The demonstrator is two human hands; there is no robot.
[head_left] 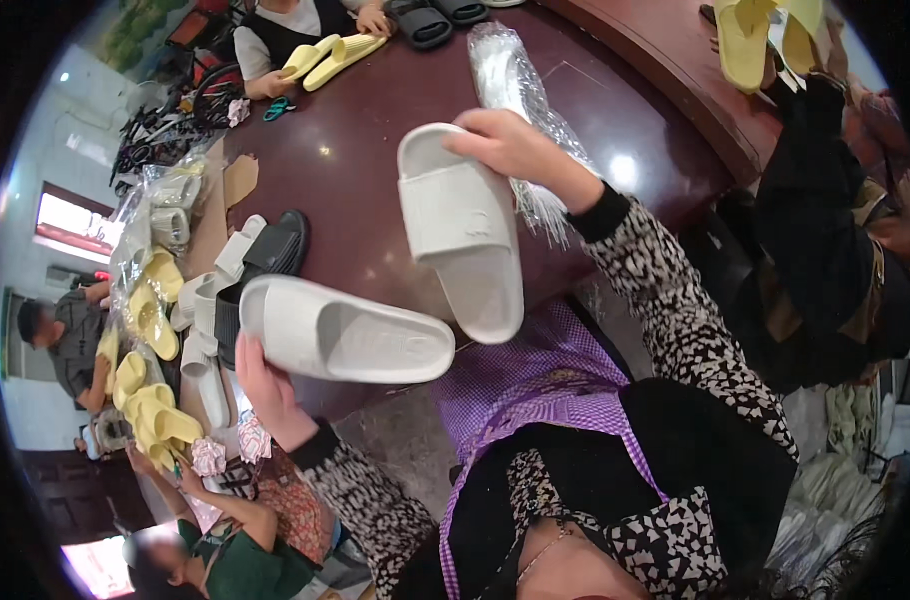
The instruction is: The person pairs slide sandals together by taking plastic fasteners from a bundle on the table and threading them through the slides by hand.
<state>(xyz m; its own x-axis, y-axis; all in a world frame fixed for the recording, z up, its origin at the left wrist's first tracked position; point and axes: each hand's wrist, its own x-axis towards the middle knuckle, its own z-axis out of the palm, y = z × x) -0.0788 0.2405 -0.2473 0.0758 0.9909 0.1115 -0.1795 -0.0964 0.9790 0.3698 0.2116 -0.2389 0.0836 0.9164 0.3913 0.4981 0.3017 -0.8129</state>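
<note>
My left hand (263, 385) grips the heel end of a white slide sandal (345, 335), held sole-side out and lying roughly level above the dark brown table (355, 150). My right hand (510, 145) holds a second white slide sandal (465, 230) by its top end, the strap facing me, its toe pointing down toward my lap. The two sandals almost touch near the middle. Both forearms wear black-and-white patterned sleeves, and a purple checked apron (535, 375) covers my lap.
A stack of clear plastic bags (520, 90) lies on the table behind my right hand. White, black and yellow sandals (215, 290) pile up at the left. Another person across the table handles yellow sandals (335, 55); more people sit at the left and at upper right.
</note>
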